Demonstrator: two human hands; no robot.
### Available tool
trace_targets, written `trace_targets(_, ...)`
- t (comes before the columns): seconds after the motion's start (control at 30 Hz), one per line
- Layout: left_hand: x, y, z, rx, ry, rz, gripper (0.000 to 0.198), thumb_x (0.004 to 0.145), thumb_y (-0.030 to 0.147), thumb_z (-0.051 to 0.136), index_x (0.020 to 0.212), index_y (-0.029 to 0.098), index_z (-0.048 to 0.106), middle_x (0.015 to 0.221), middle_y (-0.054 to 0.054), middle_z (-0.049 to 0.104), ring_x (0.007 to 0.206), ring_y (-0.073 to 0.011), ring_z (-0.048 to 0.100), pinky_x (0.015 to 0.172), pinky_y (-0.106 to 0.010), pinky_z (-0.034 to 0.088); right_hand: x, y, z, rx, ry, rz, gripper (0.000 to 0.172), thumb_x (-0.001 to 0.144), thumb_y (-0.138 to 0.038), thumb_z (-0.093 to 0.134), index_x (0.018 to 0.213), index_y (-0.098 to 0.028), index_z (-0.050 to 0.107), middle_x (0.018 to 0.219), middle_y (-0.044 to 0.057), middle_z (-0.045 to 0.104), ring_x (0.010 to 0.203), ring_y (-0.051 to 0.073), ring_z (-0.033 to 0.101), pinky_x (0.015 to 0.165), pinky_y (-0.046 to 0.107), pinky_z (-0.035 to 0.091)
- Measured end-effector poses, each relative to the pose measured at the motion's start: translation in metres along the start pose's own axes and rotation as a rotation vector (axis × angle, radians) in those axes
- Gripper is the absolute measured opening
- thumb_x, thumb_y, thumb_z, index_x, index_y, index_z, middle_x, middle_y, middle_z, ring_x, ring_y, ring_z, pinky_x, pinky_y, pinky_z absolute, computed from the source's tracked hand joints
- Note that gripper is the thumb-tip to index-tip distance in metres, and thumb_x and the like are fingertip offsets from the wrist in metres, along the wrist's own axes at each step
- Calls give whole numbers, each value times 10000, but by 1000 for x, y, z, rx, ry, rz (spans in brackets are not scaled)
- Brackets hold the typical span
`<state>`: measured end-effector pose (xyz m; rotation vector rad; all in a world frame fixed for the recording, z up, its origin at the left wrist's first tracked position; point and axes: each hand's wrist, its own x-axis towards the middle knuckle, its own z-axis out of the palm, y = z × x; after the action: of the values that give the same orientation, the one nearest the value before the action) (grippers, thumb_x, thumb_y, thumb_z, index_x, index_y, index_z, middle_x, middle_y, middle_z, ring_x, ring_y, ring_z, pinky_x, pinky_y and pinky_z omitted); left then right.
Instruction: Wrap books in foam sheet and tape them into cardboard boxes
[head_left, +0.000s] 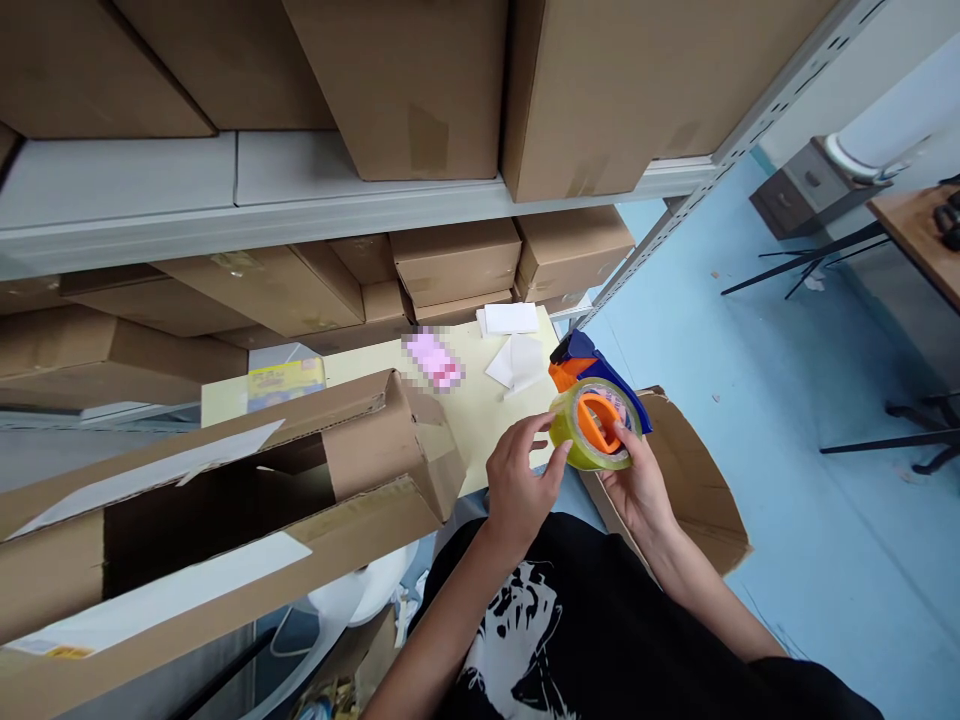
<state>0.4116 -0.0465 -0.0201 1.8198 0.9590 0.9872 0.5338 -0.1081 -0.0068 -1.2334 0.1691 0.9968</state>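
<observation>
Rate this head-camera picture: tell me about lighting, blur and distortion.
Head view: even, soft light, no harsh glare; the wide-angle view slants the shelf upright; a pixelated pink patch masks something; the tape dispenser in the right hand is sharp; the inside of the long carton is dark.

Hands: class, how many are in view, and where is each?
2. The left hand fingers the tape roll on its left side; the right hand holds the tape dispenser from the right. No others show.

Left hand with fingers loosely spread, right hand beside it, fingers curled tight.
</observation>
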Motion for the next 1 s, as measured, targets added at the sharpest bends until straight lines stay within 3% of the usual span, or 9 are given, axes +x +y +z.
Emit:
trace_targets(0.2,8,-6,-3,118,-41,150,304,871,211,549,1169,243,600,1121,-40,683,1030,-172,638,883,-333,564,1,-10,-1,-47,-62,92,230,730,-237,702,939,-166,639,776,12,718,673,154,686,551,214,589)
trace_targets(0.4,18,-1,-16,137,-209,270,415,855,230,580,1268,236,534,1209,-35,644,1097,-184,606,915,-371,546,4,-28,-3,-8,-97,374,157,821,-185,564,952,-126,626,744,48,716,606,153,682,527,232,583)
trace_targets(0.7,21,5,-13,142,-133,268,322,847,134,542,1138,233,634,1077,-3,706,952,-153,645,801,-318,583,12,-30,-13,74,-139,549,241,868,-183,480,1085,-115,562,834,71,725,792,181,712,675,288,599)
trace_targets(0.9,23,12,-13,202,-176,250,358,828,219,590,1185,221,605,1142,-18,679,1018,-178,632,857,-356,564,23,-26,-24,126,-303,651,298,915,-192,399,1185,-115,499,1039,104,701,957,193,683,824,367,574)
trace_targets(1.0,23,15,-13,230,-174,254,351,807,196,603,1158,204,622,1125,-17,687,1002,-173,639,851,-336,566,29,-24,-28,156,-321,691,328,927,-191,370,1224,-101,477,1099,120,682,992,198,671,876,396,550)
